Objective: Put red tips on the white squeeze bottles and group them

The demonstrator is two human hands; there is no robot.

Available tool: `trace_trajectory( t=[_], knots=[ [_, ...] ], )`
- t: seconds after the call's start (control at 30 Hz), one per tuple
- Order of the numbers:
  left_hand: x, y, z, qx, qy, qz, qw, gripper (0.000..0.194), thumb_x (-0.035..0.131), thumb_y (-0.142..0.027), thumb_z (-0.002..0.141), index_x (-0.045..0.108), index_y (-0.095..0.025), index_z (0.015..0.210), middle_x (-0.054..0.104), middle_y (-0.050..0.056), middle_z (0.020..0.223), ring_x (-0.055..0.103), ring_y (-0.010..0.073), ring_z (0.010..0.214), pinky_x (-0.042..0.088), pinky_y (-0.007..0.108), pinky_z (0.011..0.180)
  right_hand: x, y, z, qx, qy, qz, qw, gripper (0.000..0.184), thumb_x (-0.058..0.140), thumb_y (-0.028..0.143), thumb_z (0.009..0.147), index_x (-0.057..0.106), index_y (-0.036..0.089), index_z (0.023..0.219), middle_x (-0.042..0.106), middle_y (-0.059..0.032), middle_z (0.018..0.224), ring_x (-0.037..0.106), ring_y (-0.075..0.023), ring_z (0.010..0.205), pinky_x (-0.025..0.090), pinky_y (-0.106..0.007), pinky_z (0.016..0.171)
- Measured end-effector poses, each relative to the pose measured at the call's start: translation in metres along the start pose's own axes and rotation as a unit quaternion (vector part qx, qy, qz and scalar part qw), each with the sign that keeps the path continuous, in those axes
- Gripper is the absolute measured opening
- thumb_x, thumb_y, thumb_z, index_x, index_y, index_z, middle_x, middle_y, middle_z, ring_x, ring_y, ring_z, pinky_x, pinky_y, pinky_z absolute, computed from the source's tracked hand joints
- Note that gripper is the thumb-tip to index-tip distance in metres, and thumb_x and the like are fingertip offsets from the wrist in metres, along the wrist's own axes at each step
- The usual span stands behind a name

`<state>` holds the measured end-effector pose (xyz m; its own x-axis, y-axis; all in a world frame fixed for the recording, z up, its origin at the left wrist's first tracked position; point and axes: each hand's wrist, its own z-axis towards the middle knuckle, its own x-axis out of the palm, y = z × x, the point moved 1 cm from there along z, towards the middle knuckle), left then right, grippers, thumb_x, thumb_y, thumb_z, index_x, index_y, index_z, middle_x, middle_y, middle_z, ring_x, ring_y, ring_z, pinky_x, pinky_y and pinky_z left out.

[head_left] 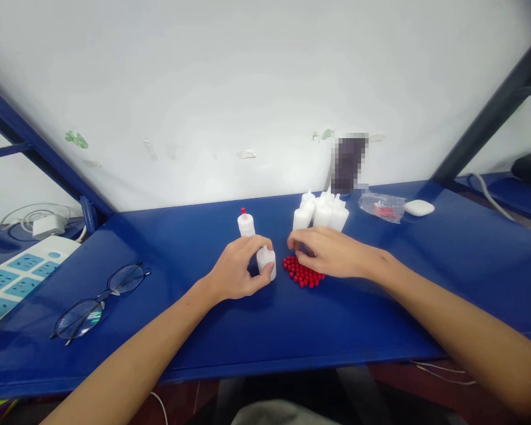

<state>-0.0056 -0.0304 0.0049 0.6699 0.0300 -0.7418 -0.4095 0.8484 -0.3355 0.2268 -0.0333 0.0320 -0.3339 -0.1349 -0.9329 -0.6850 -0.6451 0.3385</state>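
Note:
My left hand (236,273) is wrapped round a small white plastic bottle (266,261) standing on the blue table (265,319). Just right of it lies a pile of several small red caps (301,274). My right hand (325,252) hovers over that pile with its fingertips pinched together at the pile's far left edge; whether a cap is between them I cannot see. Behind the left hand stands a white bottle with a red cap (246,224). A cluster of several uncapped white bottles (321,212) stands behind the right hand.
Glasses (100,301) lie at the left of the table, with a white power strip (15,274) beyond them. A clear bag holding red pieces (383,206) and a white earbud case (419,207) lie at the back right. A white wall rises behind.

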Motion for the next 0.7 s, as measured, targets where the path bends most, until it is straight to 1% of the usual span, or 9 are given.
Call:
trace_trajectory(
  t=[0.1, 0.2, 0.3, 0.37, 0.43, 0.53, 0.63, 0.7],
  knots=[
    [0.002, -0.001, 0.001, -0.056, 0.042, -0.075, 0.995, 0.017, 0.051, -0.03, 0.091, 0.051, -0.022, 0.105, 0.063, 0.004, 0.09, 0.057, 0.0182, 0.073, 0.047, 0.031, 0.07, 0.001, 0.003, 0.0, -0.017, 0.013, 0.023, 1.0, 0.016, 0.048, 0.02, 0.09, 0.055, 0.021, 0.105, 0.065, -0.0003, 0.083, 0.055, -0.0153, 0.066, 0.035, -0.029, 0.058],
    [0.004, -0.003, 0.003, -0.113, 0.079, -0.173, 0.975, 0.022, 0.045, -0.039, 0.096, 0.051, -0.022, 0.11, 0.064, 0.005, 0.088, 0.059, 0.0191, 0.073, 0.05, 0.032, 0.068, 0.005, 0.005, 0.001, -0.045, 0.009, 0.029, 0.999, 0.013, 0.049, 0.021, 0.091, 0.056, 0.022, 0.102, 0.064, -0.0032, 0.094, 0.058, -0.017, 0.076, 0.04, -0.03, 0.065],
    [0.005, -0.004, 0.004, -0.145, 0.095, -0.239, 0.956, 0.025, 0.038, -0.041, 0.1, 0.05, -0.022, 0.111, 0.063, 0.006, 0.091, 0.059, 0.0196, 0.079, 0.05, 0.033, 0.073, 0.011, 0.004, 0.002, -0.057, 0.011, 0.032, 0.998, 0.012, 0.048, 0.022, 0.093, 0.057, 0.021, 0.102, 0.061, -0.0047, 0.097, 0.059, -0.0183, 0.083, 0.043, -0.031, 0.073],
    [0.005, -0.003, 0.004, -0.164, 0.1, -0.263, 0.945, 0.024, 0.033, -0.039, 0.101, 0.049, -0.023, 0.11, 0.06, 0.006, 0.093, 0.057, 0.0191, 0.083, 0.049, 0.033, 0.078, 0.014, 0.003, 0.003, -0.052, 0.009, 0.025, 0.998, 0.013, 0.045, 0.025, 0.096, 0.056, 0.021, 0.101, 0.061, -0.0053, 0.095, 0.058, -0.0191, 0.083, 0.043, -0.032, 0.075],
    [0.006, -0.002, 0.004, -0.175, 0.1, -0.275, 0.94, 0.022, 0.031, -0.036, 0.101, 0.048, -0.023, 0.109, 0.057, 0.004, 0.092, 0.055, 0.0183, 0.083, 0.046, 0.032, 0.078, 0.015, 0.003, 0.003, -0.042, 0.0, 0.013, 0.999, 0.015, 0.043, 0.028, 0.098, 0.056, 0.02, 0.101, 0.061, -0.0056, 0.093, 0.058, -0.0204, 0.084, 0.042, -0.033, 0.076],
    [0.004, -0.001, 0.004, -0.164, 0.1, -0.259, 0.946, 0.021, 0.031, -0.033, 0.1, 0.048, -0.023, 0.105, 0.055, 0.002, 0.086, 0.051, 0.0177, 0.076, 0.043, 0.031, 0.073, 0.015, 0.003, 0.004, -0.024, -0.018, -0.012, 0.999, 0.019, 0.041, 0.03, 0.099, 0.057, 0.02, 0.103, 0.063, -0.0056, 0.088, 0.057, -0.0226, 0.085, 0.04, -0.036, 0.079],
    [-0.002, 0.0, 0.006, -0.116, 0.102, -0.209, 0.966, 0.023, 0.031, -0.033, 0.099, 0.05, -0.021, 0.099, 0.054, 0.001, 0.081, 0.048, 0.0172, 0.071, 0.04, 0.031, 0.069, 0.016, 0.004, 0.005, -0.013, -0.022, -0.02, 0.999, 0.02, 0.04, 0.028, 0.099, 0.057, 0.02, 0.105, 0.065, -0.0042, 0.085, 0.059, -0.0223, 0.083, 0.037, -0.038, 0.084],
    [-0.005, 0.001, 0.006, -0.081, 0.116, -0.163, 0.976, 0.024, 0.03, -0.033, 0.099, 0.05, -0.02, 0.097, 0.054, 0.002, 0.081, 0.047, 0.0173, 0.069, 0.039, 0.031, 0.069, 0.016, 0.004, 0.005, -0.012, -0.019, -0.002, 1.0, 0.018, 0.04, 0.027, 0.099, 0.056, 0.02, 0.104, 0.065, -0.0034, 0.086, 0.06, -0.0211, 0.083, 0.038, -0.037, 0.085]
  ],
)
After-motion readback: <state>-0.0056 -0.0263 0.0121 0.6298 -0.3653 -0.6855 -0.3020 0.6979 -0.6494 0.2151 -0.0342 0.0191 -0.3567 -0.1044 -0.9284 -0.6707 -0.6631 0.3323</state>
